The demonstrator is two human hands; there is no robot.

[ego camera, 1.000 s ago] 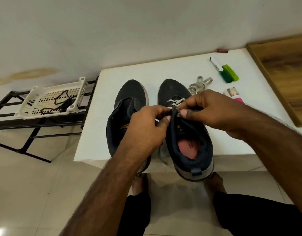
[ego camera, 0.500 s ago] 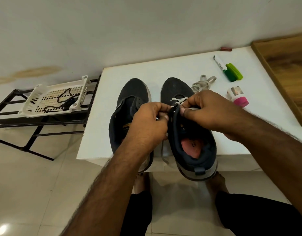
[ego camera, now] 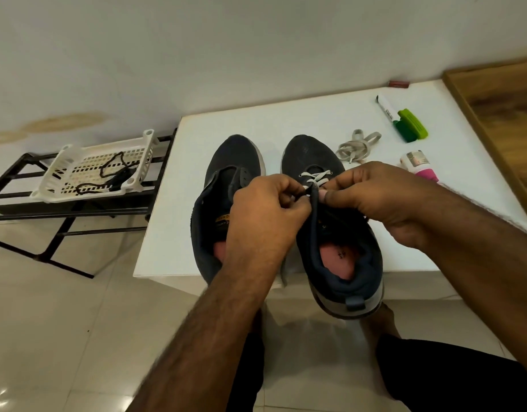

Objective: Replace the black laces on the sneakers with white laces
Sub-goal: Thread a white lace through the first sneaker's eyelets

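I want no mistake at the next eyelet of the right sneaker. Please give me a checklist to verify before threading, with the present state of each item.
1. White lace crossed through the lowest eyelets of the right sneaker: ok.
2. Left hand pinches the lace end: cannot tell, fingers hide it.
3. Right hand holds the eyelet edge: ok.
4. Sneaker steady on the table: not ok, heel overhangs the edge.
5. Spare lace for the left sneaker: ok.
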